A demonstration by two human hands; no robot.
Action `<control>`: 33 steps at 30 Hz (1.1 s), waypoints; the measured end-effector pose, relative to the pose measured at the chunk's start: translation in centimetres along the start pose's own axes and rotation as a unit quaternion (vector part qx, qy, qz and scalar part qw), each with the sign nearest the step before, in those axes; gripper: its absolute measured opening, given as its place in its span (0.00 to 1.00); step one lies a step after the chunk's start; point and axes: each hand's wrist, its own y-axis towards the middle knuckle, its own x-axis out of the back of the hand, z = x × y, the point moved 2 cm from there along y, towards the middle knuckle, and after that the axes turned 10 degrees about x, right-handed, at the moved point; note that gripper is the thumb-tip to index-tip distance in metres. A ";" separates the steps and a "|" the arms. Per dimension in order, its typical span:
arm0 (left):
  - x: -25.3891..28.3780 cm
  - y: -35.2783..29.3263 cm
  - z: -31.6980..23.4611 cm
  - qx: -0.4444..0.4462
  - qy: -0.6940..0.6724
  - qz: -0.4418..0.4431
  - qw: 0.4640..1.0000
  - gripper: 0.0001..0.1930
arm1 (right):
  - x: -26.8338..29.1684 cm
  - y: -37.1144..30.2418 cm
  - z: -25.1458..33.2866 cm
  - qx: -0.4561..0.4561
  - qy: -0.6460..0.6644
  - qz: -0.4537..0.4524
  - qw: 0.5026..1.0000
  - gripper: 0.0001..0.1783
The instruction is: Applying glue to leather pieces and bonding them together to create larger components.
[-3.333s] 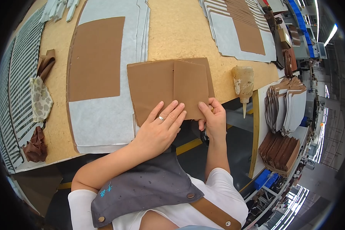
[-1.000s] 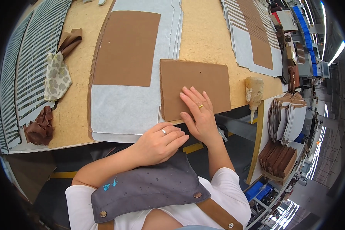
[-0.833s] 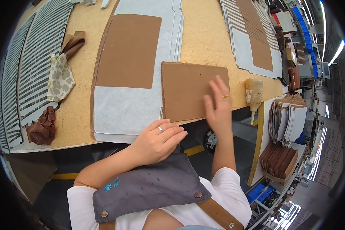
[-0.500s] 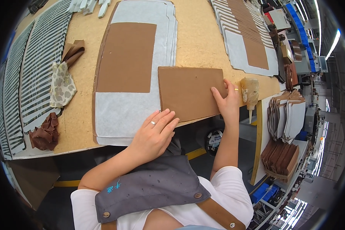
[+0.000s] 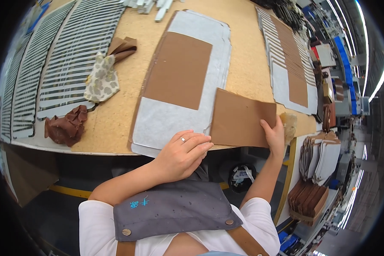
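I have the right hand (image 5: pixel 274 135) in view gripping the right edge of a matte brown rectangular piece (image 5: pixel 242 119), thumb on its smooth upper face and the other fingers hidden beyond the edge. That piece lies at the near edge of the tan, speckled table (image 5: pixel 243 55), its left side beside a stack of pale, papery sheets (image 5: pixel 166 117) topped by a brown panel (image 5: pixel 179 70). The left hand (image 5: pixel 180 154) is loose, palm down, fingers together and slightly bent, near the piece's lower left corner; from here I can't tell whether it touches. Farther left I see a crumpled, dark brown scrap (image 5: pixel 68 126), a soft spotted cloth (image 5: pixel 102 80) and slatted, striped sheets (image 5: pixel 79 59).
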 end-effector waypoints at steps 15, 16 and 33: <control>5.8 -9.3 3.5 0.395 -0.231 0.268 0.848 0.14 | -13.3 2.4 11.4 0.312 -0.193 0.156 0.917 0.26; 5.5 -9.8 3.8 0.435 -0.260 0.236 0.829 0.14 | -14.4 2.4 12.6 0.355 -0.205 0.158 0.898 0.28; 4.8 -10.2 4.5 0.406 -0.376 0.119 0.825 0.14 | -15.8 14.2 8.8 0.250 -0.030 0.066 0.966 0.26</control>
